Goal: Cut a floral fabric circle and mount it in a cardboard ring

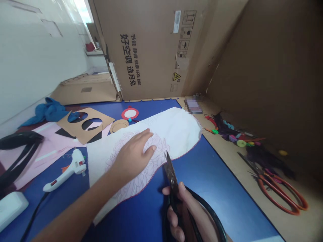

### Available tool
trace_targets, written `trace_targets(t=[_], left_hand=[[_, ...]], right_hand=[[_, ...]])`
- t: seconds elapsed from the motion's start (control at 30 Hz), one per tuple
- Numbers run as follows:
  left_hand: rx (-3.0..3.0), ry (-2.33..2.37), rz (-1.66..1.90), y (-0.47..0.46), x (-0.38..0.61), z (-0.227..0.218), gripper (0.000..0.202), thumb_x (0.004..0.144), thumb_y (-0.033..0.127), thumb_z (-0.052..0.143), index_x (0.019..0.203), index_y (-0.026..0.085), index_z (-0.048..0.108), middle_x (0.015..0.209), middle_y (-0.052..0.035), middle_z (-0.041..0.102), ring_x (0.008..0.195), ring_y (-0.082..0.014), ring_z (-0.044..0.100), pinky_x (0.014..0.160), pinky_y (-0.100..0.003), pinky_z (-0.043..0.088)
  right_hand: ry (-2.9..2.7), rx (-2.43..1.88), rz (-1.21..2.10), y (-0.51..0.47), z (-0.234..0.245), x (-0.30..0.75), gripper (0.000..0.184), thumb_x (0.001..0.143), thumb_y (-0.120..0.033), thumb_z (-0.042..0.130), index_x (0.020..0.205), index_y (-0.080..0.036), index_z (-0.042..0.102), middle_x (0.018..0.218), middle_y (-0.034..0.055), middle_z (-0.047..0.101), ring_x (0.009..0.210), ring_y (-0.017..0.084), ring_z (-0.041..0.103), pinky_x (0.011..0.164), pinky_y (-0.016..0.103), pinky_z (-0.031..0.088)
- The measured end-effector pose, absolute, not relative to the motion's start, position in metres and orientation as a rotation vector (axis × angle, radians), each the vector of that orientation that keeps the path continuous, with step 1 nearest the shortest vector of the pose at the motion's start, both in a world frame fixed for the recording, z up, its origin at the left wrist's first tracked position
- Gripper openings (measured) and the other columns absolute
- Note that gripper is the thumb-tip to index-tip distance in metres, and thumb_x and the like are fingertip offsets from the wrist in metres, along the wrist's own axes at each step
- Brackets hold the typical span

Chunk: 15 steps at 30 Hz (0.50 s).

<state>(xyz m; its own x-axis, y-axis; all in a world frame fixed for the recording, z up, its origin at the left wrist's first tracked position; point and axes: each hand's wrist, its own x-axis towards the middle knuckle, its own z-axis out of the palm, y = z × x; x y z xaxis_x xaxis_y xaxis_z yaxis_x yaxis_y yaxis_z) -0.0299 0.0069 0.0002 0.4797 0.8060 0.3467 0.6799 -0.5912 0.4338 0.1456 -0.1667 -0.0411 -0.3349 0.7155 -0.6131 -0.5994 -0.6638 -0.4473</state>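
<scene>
One right hand [195, 206], fingers curled round black-handled scissors [172, 181], blades at near edge of white flower-outlined cloth [181, 131]. Left hand [133, 156] flat on it, fingers together, thumb apart. Cloth reaches blue counter's [214, 174] right edge. Red-rimmed disc [130, 114] by far edge, cardboard carton [153, 50] behind.

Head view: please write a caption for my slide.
Left hand on a white flower-patterned sheet, right hand holding black-handled metal scissors at its curved edge.
</scene>
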Motion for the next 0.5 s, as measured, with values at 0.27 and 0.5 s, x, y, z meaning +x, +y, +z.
trace_targets(t=[0.27,0.5], left_hand=[[2.586,1.004,-0.060,0.119,0.040,-0.018,0.064,0.110,0.041,0.028,0.165,0.012,0.041,0.177,-0.0119,0.030,0.165,-0.0201,0.025,0.134,-0.038,0.017],[2.620,1.231,-0.012,0.146,0.046,-0.046,0.067,0.110,0.049,0.022,0.171,0.022,0.031,0.182,-0.0071,0.016,0.168,-0.0263,0.013,0.134,-0.054,0.011]], right_hand=[[-0.128,-1.146,2.075,-0.152,-0.035,0.141,0.069,0.094,-0.086,0.054,0.127,-0.025,0.059,0.062,-0.0056,0.060,0.042,0.009,0.048,0.036,0.017,0.037],[-0.183,-1.189,1.997,-0.133,-0.022,0.145,0.058,0.107,-0.072,0.041,0.129,-0.021,0.058,0.063,-0.0036,0.059,0.043,0.011,0.045,0.033,0.018,0.043]])
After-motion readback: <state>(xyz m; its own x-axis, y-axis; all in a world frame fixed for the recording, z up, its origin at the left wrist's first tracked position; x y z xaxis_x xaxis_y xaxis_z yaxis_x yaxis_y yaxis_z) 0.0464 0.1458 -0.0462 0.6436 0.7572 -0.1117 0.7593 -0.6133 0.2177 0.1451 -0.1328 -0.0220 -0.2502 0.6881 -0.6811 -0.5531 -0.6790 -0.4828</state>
